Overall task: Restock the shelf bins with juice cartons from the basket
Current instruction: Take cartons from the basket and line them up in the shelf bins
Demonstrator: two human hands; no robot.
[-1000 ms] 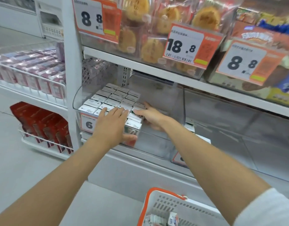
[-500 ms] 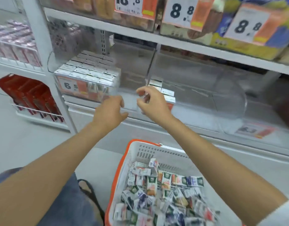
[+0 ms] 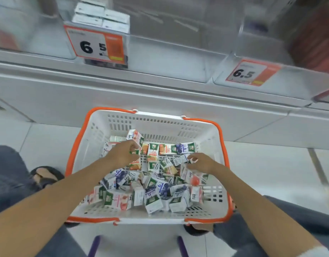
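Low centre of frame: a white basket (image 3: 160, 123) with an orange rim sits on the floor (image 3: 271, 164), just in front of the shelf (image 3: 123, 89). Juice cartons (image 3: 154, 193) lie jumbled inside it, most on their sides, with green, blue, orange and red labels, heaped from the middle toward the near wall.

Both hands are down in the basket, apart from each other, with a short row of cartons between them.
- Left hand (image 3: 121, 154), left of centre: the fingers are curled round a green-labelled carton (image 3: 135, 152) at the far edge of the heap, gripping it. 1 tilted carton (image 3: 135, 138) stands just behind the knuckles.
- Right hand (image 3: 201, 163), right of centre: the fingers are bent, tips touching the end of a white-and-blue carton (image 3: 179, 160) lying on its side. Whether that carton is actually pinched cannot be told.

Upper left: a clear bin (image 3: 169, 58) on the shelf holds stocked cartons (image 3: 100, 17) with white tops in tidy rows, behind a price tag (image 3: 97, 45) reading 6.5.

Upper right: a second price tag (image 3: 250, 73), also 6.5, is on the front of the neighbouring bin (image 3: 289, 84). The far upper right corner is blurred and reddish.

Left edge: a knee in blue jeans (image 3: 6, 179), with a sandalled foot (image 3: 43, 175) beside the basket.

Bottom edge: 2 purple bars (image 3: 94, 245); what they belong to is unclear.
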